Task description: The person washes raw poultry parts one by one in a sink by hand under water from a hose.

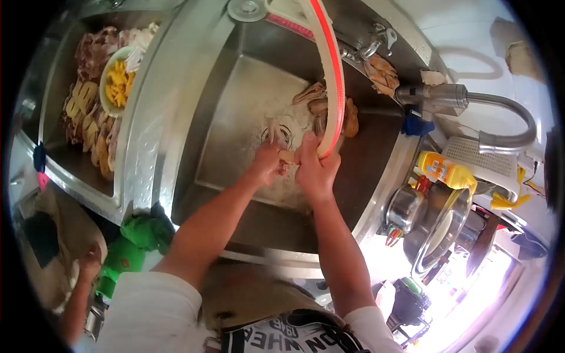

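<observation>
Over the steel sink [223,135], my right hand [318,169] is closed around a pale hose [331,65] with a red stripe, which arches down from the top of the view. Beside it, my left hand [269,160] grips a pale piece of meat [286,156]; its exact cut is too small to tell. Both hands are close together near the drain [284,134], where water is splashing. Several brownish pieces of meat [319,106] lie against the sink's right side, partly hidden behind the hose.
Left, another basin holds meat pieces [88,123] and a bowl [107,101] of yellow pieces. A faucet [435,97] rises at the right. A yellow bottle [438,167] and metal pots [406,209] stand below it. Another person's hand [89,263] is at lower left.
</observation>
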The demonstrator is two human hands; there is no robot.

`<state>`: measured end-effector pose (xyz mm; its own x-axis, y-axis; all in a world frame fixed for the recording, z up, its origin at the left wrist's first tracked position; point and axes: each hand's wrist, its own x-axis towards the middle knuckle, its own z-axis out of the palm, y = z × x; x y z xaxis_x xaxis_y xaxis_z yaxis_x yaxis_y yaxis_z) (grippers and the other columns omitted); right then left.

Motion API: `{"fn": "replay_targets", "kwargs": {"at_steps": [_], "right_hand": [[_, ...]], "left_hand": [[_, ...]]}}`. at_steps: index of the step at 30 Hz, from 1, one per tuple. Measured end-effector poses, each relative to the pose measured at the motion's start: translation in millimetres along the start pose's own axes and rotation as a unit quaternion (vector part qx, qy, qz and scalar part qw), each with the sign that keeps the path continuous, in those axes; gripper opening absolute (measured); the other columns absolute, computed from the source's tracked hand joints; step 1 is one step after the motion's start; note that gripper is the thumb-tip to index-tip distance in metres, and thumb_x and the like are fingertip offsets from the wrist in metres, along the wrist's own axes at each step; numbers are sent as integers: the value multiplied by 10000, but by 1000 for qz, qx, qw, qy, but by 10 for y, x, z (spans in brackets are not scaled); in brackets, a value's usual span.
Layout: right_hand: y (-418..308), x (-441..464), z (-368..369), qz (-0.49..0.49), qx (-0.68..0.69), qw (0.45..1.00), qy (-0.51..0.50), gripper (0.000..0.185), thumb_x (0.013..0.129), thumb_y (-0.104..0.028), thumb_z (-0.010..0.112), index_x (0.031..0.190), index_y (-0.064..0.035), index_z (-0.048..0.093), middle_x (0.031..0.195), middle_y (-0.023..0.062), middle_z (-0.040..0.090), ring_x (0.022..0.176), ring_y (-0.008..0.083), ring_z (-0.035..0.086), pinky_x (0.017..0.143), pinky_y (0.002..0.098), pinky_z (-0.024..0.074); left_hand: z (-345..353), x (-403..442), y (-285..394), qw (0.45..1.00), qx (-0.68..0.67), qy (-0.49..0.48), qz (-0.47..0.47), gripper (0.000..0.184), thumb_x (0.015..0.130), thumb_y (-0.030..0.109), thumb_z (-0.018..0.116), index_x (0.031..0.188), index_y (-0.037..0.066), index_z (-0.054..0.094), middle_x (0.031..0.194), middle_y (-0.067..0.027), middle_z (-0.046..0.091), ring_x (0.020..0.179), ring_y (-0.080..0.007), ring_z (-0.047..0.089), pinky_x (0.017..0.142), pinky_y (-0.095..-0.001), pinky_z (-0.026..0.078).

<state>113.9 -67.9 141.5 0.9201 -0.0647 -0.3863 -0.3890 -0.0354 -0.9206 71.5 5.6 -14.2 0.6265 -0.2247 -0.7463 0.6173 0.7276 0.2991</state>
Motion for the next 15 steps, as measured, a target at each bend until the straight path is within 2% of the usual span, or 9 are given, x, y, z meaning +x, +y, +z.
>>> {"fn": "replay_targets", "kwargs": {"at_steps": [2,4,5,8,11,14,15], "right_hand": [[56,-46,-23,-14,-53,998,8,320,978,-181,534,688,-52,494,566,-2,486,504,72,431,469,251,347],[117,-162,15,-80,-53,995,-7,327,979,-194,533,687,-51,491,564,2,490,479,71,423,442,249,337],[114,-222,33,-112,-53,992,-14,331,980,-200,532,687,-51,489,564,4,492,467,71,418,429,248,332],[-55,-401,95,-111,-64,992,6,352,981,-228,535,679,-51,488,558,3,489,445,67,411,389,246,316],[-255,-529,132,-56,-75,995,19,363,978,-260,549,686,-53,490,557,1,485,441,62,412,372,249,313],[-460,-707,209,-50,-66,997,7,369,969,-282,566,684,-59,494,551,-3,477,451,62,423,375,254,321],[-415,-694,180,-54,-63,997,-4,379,964,-289,573,672,-60,496,545,-2,471,450,61,418,378,251,321]], "left_hand": [[7,-179,86,993,97,10,72,202,864,103,588,1036,82,484,853,-83,584,613,-157,536,483,-284,412],[-100,-320,107,993,76,-25,89,262,845,57,615,1060,82,467,809,-70,573,576,-133,509,453,-283,382],[-144,-385,118,993,73,-39,82,255,848,58,615,1056,82,468,784,-62,565,558,-124,495,440,-280,367],[-139,-642,219,994,82,-71,32,158,883,104,586,1007,82,490,706,-35,538,504,-103,452,403,-267,321],[-162,-650,210,995,67,-75,-25,101,917,186,532,929,86,518,667,-19,522,484,-105,435,386,-252,278],[-74,-846,330,991,64,-113,-41,158,924,234,481,866,96,531,632,-3,516,488,-115,445,420,-240,301],[16,-943,382,990,88,-102,-27,112,908,195,487,877,95,529,656,-12,526,500,-117,453,434,-242,312]]}}
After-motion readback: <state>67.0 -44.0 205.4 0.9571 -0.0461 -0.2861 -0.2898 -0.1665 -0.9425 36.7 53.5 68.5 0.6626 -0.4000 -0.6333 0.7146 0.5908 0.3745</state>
